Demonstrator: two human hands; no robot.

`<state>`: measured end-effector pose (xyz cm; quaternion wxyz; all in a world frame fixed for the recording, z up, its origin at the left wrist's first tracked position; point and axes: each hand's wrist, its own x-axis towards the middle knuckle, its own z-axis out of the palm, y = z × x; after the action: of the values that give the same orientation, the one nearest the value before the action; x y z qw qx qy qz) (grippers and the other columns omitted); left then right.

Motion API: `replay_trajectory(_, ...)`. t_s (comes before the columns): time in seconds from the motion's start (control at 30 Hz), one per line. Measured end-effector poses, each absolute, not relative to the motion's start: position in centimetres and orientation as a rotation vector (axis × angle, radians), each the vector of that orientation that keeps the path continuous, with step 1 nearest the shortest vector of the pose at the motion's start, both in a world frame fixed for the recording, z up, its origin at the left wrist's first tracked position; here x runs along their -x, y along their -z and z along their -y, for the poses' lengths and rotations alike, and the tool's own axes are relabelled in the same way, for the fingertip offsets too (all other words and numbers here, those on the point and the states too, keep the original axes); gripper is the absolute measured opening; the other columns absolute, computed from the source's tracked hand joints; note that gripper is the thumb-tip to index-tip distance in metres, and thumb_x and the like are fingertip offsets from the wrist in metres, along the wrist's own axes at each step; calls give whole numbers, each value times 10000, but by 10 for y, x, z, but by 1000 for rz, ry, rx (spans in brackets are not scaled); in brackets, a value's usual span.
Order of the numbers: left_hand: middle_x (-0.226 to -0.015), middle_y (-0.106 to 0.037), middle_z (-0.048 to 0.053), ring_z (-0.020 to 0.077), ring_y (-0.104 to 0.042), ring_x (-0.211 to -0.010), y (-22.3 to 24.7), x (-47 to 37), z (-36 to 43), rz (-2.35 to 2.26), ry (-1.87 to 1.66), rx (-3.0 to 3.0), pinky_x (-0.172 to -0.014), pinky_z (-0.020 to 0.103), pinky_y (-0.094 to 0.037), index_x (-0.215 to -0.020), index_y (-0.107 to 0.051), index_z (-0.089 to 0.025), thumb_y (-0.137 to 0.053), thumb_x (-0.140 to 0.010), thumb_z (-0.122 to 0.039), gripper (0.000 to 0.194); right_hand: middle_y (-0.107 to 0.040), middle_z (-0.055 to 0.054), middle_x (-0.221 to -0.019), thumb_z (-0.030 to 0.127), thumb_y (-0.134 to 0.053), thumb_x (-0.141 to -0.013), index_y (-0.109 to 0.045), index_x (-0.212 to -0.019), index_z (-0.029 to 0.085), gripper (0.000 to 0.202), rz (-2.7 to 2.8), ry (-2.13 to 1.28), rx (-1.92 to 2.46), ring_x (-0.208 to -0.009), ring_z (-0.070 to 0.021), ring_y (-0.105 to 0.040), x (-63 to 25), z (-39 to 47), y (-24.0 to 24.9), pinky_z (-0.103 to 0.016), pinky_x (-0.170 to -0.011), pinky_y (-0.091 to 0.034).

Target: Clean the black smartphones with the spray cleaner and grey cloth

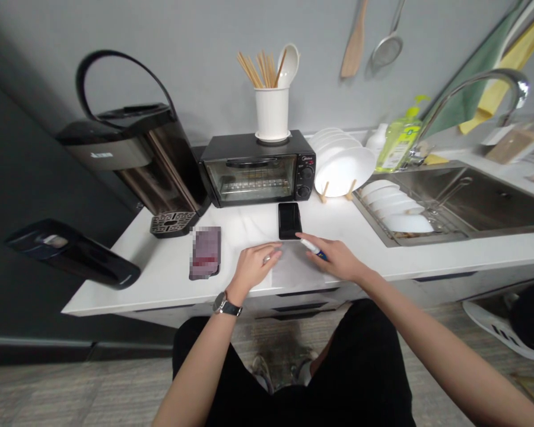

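Note:
My left hand (257,264) rests on the counter at the left edge of a thin pale sheet (296,270). Its fingers reach out over that edge, with a small gap between index finger and thumb. A ring-like glint shows by the fingers. In my right hand (338,258) lies a white-and-blue pen-like tube (312,247), gripped between the fingers above the sheet's right side; its exact kind is unclear. Just beyond the sheet, a black phone (289,220) lies flat. Left of my left hand is a second phone-shaped object (206,251), its surface pixelated.
A toaster oven (258,178) bearing a white utensil holder (272,112) stands behind the phone. A hot-water dispenser (137,160) and a dark bottle (75,255) are leftward. Plates (345,169) in a rack and a sink (485,207) with stacked bowls (396,204) are rightward.

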<state>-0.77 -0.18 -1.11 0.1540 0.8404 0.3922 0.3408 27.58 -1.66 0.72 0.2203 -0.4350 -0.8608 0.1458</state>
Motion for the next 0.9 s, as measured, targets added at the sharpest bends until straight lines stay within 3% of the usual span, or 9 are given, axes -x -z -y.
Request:
replay_trajectory(0.1,-1214,-810,15,231,-776,-1125,12,8,1,-1133,-980,-2415,-974,366,-616,-1109,-780,-246,-514,-1086,-404,310,-625,-70,-1527,383,-437,-1096,-386,-1633,331,542,2436,-357,1143,-1042,-260,-763,-276,14,-10,-372,-923,-567)
replay_trajectory(0.3,-1211,-812,-5,233,-787,-1089,15,7,-1,-1129,-985,-2432,-931,364,-615,-825,-709,-238,-559,-1069,-428,343,-744,-61,-1302,261,-445,-1078,-367,-1653,353,588,2635,-188,1081,-826,-198,-736,-276,4,-16,-284,-768,-512)
replay_trajectory(0.4,-1197,-815,-2,234,-790,-1080,16,7,-2,-1132,-992,-2433,-921,367,-613,-822,-691,-236,-571,-1065,-422,328,-754,-60,-1177,245,-424,-1091,-369,-1653,355,575,2757,2,1085,-728,-175,-700,-275,0,-15,-267,-690,-447)
replay_trajectory(0.53,-1197,-815,-6,232,-790,-1082,17,8,-2,-1135,-994,-2430,-906,365,-610,-830,-679,-236,-576,-1064,-400,304,-731,-83,-1213,244,-460,-1081,-397,-1629,340,559,2857,211,1130,-648,-152,-649,-275,-4,-10,-271,-597,-335)
replay_trajectory(0.73,-1199,-814,-8,226,-788,-1082,17,8,-2,-1140,-994,-2415,-913,358,-606,-853,-694,-242,-576,-1064,-400,288,-728,-56,-1117,201,-511,-1032,-463,-1548,314,531,2879,291,1206,-619,-150,-619,-278,-4,-9,-294,-563,-232)
replay_trajectory(0.9,-1188,-818,-2,230,-790,-1069,16,7,-3,-1154,-994,-2412,-914,356,-606,-892,-733,-243,-578,-1062,-403,280,-718,-36,-1131,199,-505,-1050,-344,-1623,367,619,2821,352,1207,-595,-137,-597,-282,-3,-10,-313,-559,-183)
